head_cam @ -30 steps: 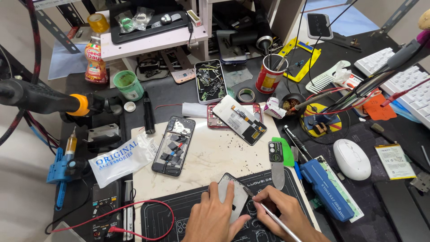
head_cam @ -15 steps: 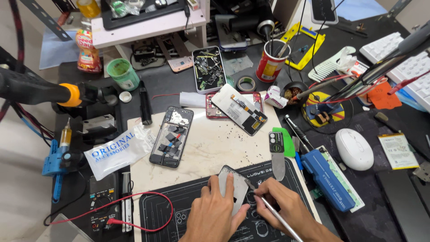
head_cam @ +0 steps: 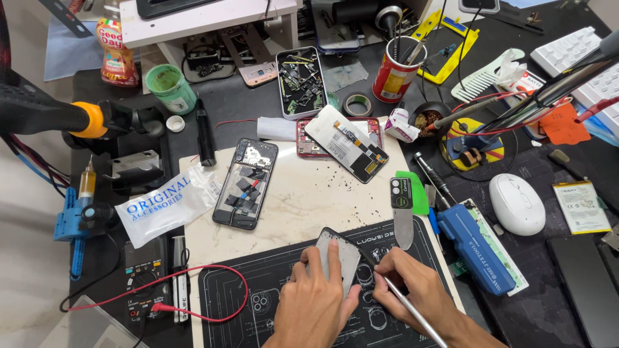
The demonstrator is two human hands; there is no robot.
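Note:
My left hand point(head_cam: 314, 303) presses down on a grey phone back cover point(head_cam: 336, 256) lying on the black repair mat point(head_cam: 232, 303) at the bottom middle. My right hand point(head_cam: 412, 293) grips a thin metal tool point(head_cam: 409, 307) like a pen, its tip touching the cover's right edge. Just behind the mat, an opened phone point(head_cam: 246, 182) lies on the stained white board point(head_cam: 303, 193), its insides showing. Further back, another phone frame point(head_cam: 348, 145) rests tilted on a red-edged one.
A flat metal pry tool point(head_cam: 402, 209) and a blue screwdriver case point(head_cam: 477, 248) lie right of the mat; a white mouse point(head_cam: 516, 203) beyond. A red probe lead point(head_cam: 193, 277), plastic bag point(head_cam: 164, 205), red tool can point(head_cam: 394, 74) and parts tray point(head_cam: 302, 80) crowd the bench.
Both hands stay on the cover and tool with little shift. The view has tilted down and closer, so the bench items sit higher in frame.

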